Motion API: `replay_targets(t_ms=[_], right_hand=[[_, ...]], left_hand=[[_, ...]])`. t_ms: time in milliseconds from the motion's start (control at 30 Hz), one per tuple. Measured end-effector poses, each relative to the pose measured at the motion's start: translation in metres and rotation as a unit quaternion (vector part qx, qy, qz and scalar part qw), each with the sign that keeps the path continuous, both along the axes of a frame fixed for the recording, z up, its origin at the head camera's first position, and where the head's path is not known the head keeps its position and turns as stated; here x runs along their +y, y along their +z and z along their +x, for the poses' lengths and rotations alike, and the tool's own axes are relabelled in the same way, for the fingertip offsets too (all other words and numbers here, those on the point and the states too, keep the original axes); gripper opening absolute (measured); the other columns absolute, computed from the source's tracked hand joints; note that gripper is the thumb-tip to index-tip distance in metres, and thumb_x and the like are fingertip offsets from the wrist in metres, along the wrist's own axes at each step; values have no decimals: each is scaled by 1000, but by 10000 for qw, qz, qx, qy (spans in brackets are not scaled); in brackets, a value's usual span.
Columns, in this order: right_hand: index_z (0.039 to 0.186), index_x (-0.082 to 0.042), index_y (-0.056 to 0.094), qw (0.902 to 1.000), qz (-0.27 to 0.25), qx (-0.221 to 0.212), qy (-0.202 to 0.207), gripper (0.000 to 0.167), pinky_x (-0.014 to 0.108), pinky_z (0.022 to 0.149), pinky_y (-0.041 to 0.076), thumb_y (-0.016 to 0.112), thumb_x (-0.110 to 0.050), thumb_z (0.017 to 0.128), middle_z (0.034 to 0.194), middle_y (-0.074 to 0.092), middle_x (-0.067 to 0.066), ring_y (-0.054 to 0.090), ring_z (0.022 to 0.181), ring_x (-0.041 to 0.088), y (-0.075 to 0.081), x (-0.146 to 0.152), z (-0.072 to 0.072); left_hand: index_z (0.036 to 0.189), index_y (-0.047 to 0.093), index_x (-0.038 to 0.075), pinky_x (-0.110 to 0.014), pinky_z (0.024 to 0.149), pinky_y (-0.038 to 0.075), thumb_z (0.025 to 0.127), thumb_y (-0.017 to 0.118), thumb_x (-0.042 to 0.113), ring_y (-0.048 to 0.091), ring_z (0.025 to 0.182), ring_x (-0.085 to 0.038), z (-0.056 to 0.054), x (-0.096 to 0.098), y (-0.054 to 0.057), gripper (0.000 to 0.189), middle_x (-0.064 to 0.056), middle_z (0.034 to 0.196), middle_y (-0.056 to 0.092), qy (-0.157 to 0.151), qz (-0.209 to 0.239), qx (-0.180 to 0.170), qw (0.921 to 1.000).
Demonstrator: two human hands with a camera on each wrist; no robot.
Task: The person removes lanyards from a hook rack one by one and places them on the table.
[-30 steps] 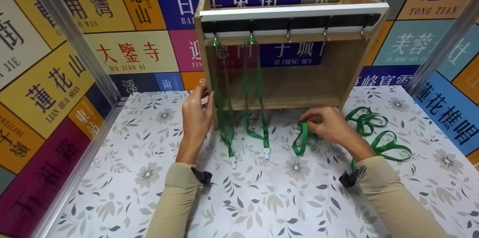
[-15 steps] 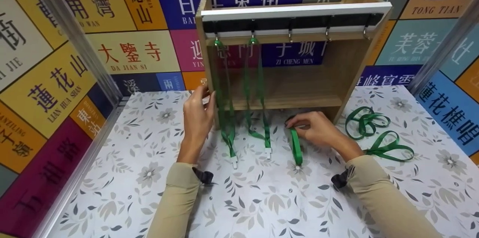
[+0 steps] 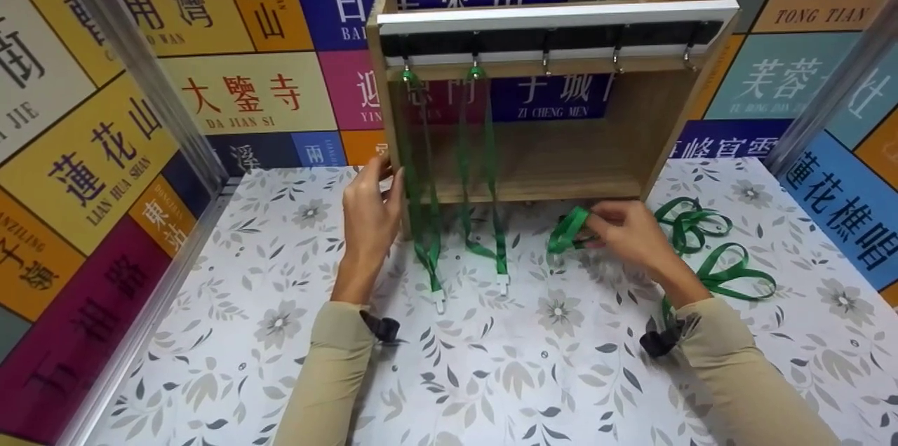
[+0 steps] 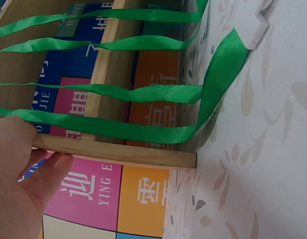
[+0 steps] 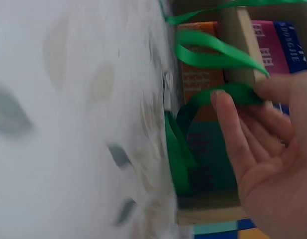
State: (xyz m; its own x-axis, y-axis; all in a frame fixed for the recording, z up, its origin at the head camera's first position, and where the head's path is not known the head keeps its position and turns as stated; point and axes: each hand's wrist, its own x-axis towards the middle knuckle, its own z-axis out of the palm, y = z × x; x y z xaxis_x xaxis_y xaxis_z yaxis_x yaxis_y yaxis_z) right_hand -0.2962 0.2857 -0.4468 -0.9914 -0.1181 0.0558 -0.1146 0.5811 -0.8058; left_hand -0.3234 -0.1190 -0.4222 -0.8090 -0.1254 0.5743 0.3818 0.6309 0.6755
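My left hand (image 3: 372,214) grips the left side panel of a wooden hook rack (image 3: 631,116); in the left wrist view, the thumb and fingers straddle the panel edge (image 4: 143,153). With thumb and fingers, my right hand (image 3: 635,235) pinches a green lanyard (image 3: 570,228) low before the rack's right half. Its ribbon (image 5: 238,92) loops out from the fingertips in the right wrist view, and a small metal-and-white clip (image 5: 167,94) shows lower on it. Two more green lanyards, the left one (image 3: 429,257) and its neighbour (image 3: 499,249), hang from the two leftmost hooks, white clips down.
Several bare metal hooks (image 3: 546,64) line the rack's black strip toward the right. Two green lanyards, one farther back (image 3: 691,225) and one nearer (image 3: 733,278), lie looped on the floral-patterned table (image 3: 491,376). A wall of coloured signs (image 3: 245,95) stands behind.
My right hand moved left, then back right and slightly away; the lanyard's ribbon, hanging straight down half a second ago, now loops out to the left. My left hand stays on the panel.
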Motion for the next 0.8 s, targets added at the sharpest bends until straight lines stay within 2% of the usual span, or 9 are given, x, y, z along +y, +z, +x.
replay_targets(t_ms=[67, 167, 267, 333, 567, 667, 800], right_hand=[[121, 6, 72, 9978, -364, -518, -219, 33, 32, 81, 68, 59, -23, 111, 101, 83, 14, 82, 88, 26, 0, 5, 3], [114, 6, 74, 9951, 63, -864, -481, 35, 29, 74, 65, 58, -25, 110, 89, 81, 7, 78, 79, 21, 0, 13, 7], [110, 6, 76, 9916, 719, -901, -579, 33, 28, 66, 59, 59, -23, 108, 84, 78, 7, 73, 75, 20, 2, 18, 10], [113, 6, 75, 9881, 1083, -845, -687, 32, 28, 64, 55, 61, -22, 107, 83, 77, 9, 70, 74, 21, 3, 20, 11], [130, 9, 68, 9792, 1459, -1135, -837, 43, 32, 75, 53, 65, -27, 106, 86, 77, 11, 69, 80, 22, 11, 22, 11], [130, 7, 69, 9825, 1336, -956, -880, 40, 30, 70, 54, 68, -24, 105, 89, 78, 13, 70, 80, 24, 12, 24, 12], [119, 3, 76, 9884, 1064, -184, -1064, 25, 25, 59, 55, 70, -16, 104, 91, 80, 17, 73, 75, 22, 12, 25, 13]], left_hand=[[143, 65, 13, -35, 92, 68, 109, 67, 26, 76, 122, -24, 0, 0, 0, 36, -7, 140, 74, 21, -28, 2, 10000], [143, 65, 13, -36, 92, 68, 109, 67, 26, 76, 122, -25, 0, 0, 0, 36, -8, 139, 75, 12, -20, 16, 10000], [142, 66, 12, -37, 92, 68, 108, 68, 25, 76, 122, -26, 0, -1, 0, 36, -9, 138, 75, 12, -2, 10, 10000], [142, 66, 12, -38, 92, 68, 108, 69, 23, 76, 122, -27, 0, -1, 1, 36, -9, 138, 75, 17, 8, 2, 10000], [142, 66, 13, -38, 93, 68, 108, 69, 24, 76, 122, -26, 1, 0, 1, 36, -8, 139, 75, 51, 51, -84, 9999], [142, 66, 13, -37, 93, 68, 108, 68, 26, 76, 123, -25, 1, 0, 0, 36, -8, 139, 75, 29, 49, -107, 9999], [143, 65, 14, -36, 93, 68, 108, 68, 25, 75, 124, -24, 1, 0, 1, 37, -7, 141, 74, -6, 65, -108, 9999]])
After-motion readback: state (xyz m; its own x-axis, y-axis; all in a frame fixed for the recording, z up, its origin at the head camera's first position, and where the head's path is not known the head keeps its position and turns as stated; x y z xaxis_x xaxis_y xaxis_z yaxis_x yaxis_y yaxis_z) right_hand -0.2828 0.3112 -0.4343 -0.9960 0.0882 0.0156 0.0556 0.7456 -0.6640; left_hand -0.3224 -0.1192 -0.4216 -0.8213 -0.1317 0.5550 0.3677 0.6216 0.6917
